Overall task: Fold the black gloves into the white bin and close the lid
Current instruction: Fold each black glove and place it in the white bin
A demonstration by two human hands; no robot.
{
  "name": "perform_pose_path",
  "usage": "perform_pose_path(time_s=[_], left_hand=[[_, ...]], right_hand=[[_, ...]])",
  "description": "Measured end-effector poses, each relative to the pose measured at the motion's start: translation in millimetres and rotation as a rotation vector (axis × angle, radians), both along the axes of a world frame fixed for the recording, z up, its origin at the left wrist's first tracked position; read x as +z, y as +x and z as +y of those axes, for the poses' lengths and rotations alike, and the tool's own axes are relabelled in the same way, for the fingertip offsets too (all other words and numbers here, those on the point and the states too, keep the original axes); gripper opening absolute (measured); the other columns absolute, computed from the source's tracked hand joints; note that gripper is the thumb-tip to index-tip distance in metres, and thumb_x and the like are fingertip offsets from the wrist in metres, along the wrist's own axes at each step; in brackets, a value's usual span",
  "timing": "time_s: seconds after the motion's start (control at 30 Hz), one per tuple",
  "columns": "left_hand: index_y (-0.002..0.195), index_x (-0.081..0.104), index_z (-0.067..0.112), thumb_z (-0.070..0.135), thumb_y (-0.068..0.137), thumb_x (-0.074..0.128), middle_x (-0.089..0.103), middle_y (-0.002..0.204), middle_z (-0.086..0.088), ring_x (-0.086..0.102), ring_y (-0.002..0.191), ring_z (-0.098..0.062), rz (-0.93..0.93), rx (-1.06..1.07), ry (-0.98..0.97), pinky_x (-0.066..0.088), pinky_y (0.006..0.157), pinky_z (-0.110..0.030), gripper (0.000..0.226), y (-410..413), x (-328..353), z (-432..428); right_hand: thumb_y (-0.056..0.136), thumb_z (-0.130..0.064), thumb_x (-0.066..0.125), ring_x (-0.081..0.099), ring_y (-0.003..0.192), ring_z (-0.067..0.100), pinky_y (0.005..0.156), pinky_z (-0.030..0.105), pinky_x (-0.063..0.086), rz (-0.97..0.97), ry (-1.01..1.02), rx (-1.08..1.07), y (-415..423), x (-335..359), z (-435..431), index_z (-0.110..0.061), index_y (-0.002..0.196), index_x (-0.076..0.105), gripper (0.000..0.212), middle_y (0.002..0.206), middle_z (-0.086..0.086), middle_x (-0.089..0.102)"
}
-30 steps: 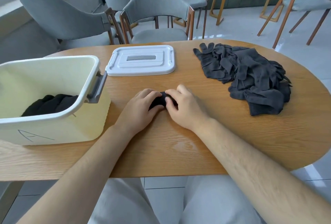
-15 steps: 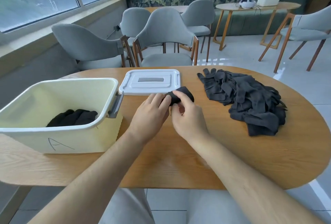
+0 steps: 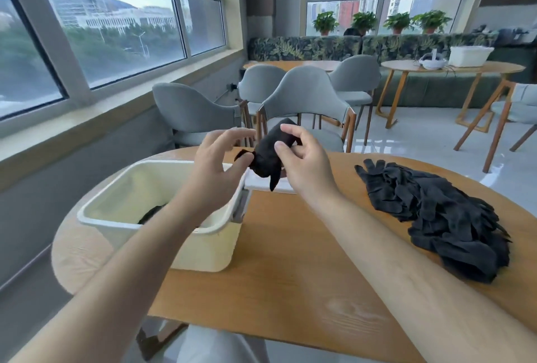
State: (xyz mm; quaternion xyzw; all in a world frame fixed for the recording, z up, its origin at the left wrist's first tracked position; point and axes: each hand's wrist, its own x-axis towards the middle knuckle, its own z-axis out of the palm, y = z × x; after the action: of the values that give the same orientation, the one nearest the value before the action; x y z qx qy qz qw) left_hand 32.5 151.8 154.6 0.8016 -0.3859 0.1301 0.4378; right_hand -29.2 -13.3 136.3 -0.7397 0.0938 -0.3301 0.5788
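The right hand [image 3: 302,165] pinches a folded glove bundle [image 3: 268,153] between thumb and forefinger, lifted clear of the tabletop [image 3: 290,261] above the far right corner of the white bin [image 3: 96,208]. The left hand [image 3: 215,171] is spread beside it, fingers loosely curved and gripping nothing. Whether a fingertip brushes the bundle's left end cannot be told. The bundle looks light and soft, a limp knit that will sag and spring apart if let loose. One glove finger already dangles from its underside and another pokes out to the left. It is probably best taken across its thick middle, where the layers overlap, not by a stray tip. The bin sits at the left edge of the tabletop, and a dark patch of gloves in the bin [image 3: 151,211] shows past the left forearm, which covers most of the bin's floor, so their number cannot be judged. The lid [image 3: 261,184] lies toward the far edge, only a white strip of it showing below the hands. The loose glove pile [image 3: 436,211] lies along the right edge, too tangled to count.
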Motion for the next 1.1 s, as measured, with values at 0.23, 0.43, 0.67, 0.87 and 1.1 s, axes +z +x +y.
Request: perform_pose_path(time_s=[0.23, 0.43, 0.67, 0.87, 1.1], left_hand=[[0.131, 0.054, 0.037, 0.052, 0.108, 0.02, 0.077, 0.106, 0.001, 0.069, 0.105, -0.019, 0.557, -0.01, -0.307, 0.051, 0.083, -0.039, 0.044, 22, 10, 54], [0.137, 0.049, 0.045, 0.027, 0.101, 0.061, 0.075, 0.108, 0.001, 0.071, 0.099, -0.022, 0.588, -0.051, -0.045, 0.057, 0.084, -0.038, 0.043, 51, -3, 94], [0.125, 0.054, 0.036, 0.011, 0.084, 0.08, 0.069, 0.093, -0.006, 0.067, 0.066, -0.015, 0.449, 0.059, 0.145, 0.057, 0.062, -0.023, 0.055, 77, -9, 103], [0.116, 0.041, 0.026, 0.022, 0.075, 0.086, 0.069, 0.092, -0.008, 0.07, 0.077, -0.025, 0.414, 0.08, 0.469, 0.056, 0.067, -0.032, 0.061, 101, -32, 88], [0.118, 0.041, 0.017, 0.031, 0.067, 0.093, 0.067, 0.099, -0.004, 0.068, 0.073, -0.018, 0.497, 0.004, 0.903, 0.053, 0.06, -0.029, 0.073, 122, -51, 64]], right_hand=[[0.1, -0.019, 0.059, 0.069, 0.097, 0.008, 0.086, 0.031, 0.059, 0.04, 0.01, 0.163, 44, 6, 45, -0.037, 0.131, 0.054, 0.036, 0.102, -0.002, 0.075], [0.1, -0.02, 0.06, 0.068, 0.101, 0.01, 0.068, 0.015, 0.048, 0.14, 0.034, 0.264, 76, 0, 73, -0.039, 0.138, 0.048, 0.044, 0.117, -0.002, 0.072], [0.098, -0.004, 0.063, 0.068, 0.109, 0.032, 0.086, 0.046, 0.062, 0.369, 0.151, 0.405, 110, -9, 91, -0.011, 0.133, 0.055, 0.036, 0.122, 0.01, 0.068], [0.09, 0.004, 0.069, 0.074, 0.094, 0.029, 0.082, 0.037, 0.063, 0.735, -0.02, 0.396, 130, -4, 89, 0.003, 0.12, 0.063, 0.03, 0.113, 0.016, 0.07], [0.1, 0.007, 0.052, 0.055, 0.131, 0.029, 0.092, 0.025, 0.051, 1.159, -0.365, 0.583, 141, -17, 107, 0.004, 0.131, 0.06, 0.032, 0.136, 0.012, 0.059]])
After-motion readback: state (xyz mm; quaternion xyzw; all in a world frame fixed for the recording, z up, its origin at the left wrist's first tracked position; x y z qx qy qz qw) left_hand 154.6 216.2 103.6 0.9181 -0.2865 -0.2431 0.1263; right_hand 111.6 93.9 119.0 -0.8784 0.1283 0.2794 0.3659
